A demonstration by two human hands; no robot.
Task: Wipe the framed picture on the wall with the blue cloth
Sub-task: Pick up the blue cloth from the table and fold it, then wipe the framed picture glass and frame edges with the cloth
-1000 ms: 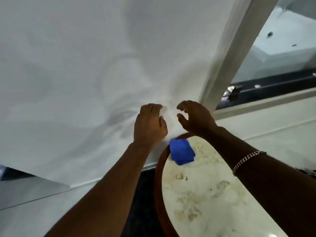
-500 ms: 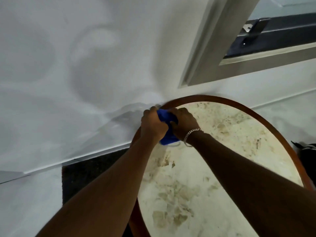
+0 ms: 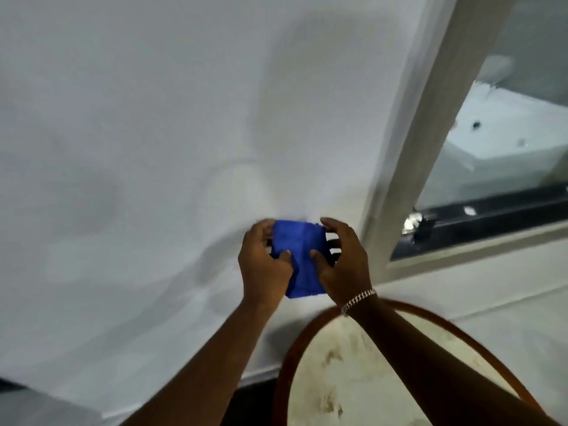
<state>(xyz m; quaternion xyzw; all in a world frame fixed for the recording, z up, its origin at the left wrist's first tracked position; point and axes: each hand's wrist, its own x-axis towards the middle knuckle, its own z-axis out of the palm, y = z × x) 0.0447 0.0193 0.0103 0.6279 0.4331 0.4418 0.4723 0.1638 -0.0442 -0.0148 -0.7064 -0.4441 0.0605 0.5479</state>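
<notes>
Cloth (image 3: 299, 256): blue, folded, held up in front of the white wall, between both hands, above the far rim of the round table.
Cloth shape: roughly rectangular, top edge level with the fingertips, bottom edge hanging below the palms, a crease down the middle.
Left hand (image 3: 264, 265): closed on the cloth's left edge, thumb pressed on the front face, fingers curled behind the top left corner.
Right hand (image 3: 344, 259): closed on the cloth's right edge, thumb on the front face, fingers wrapped behind the right side, 3 of them showing past the edge.
Thumbs: both on the cloth's front, near each other, not touching.
Bracelet (image 3: 358, 300): silver chain on the right wrist.
Arms: both bare, reaching up from the bottom of the view, right forearm crossing over the table.
Wall (image 3: 138, 149): plain white, faint shadows, fills most of the view behind the hands.
Frame (image 3: 430, 124): pale wide moulding to the right of the hands, running up and right, with a lower bar along the bottom edge; right hand near it, not touching.
Glass (image 3: 507, 124): inside the frame, shows pale shapes and a dark strip at the bottom; cannot tell whether picture or window.
Table (image 3: 295, 339): round, reddish-brown rim, mottled cream stone top, bottom right, below the hands.
Floor (image 3: 255, 404): dark patch between wall base and table rim.
Sharpness: slight motion blur overall.
</notes>
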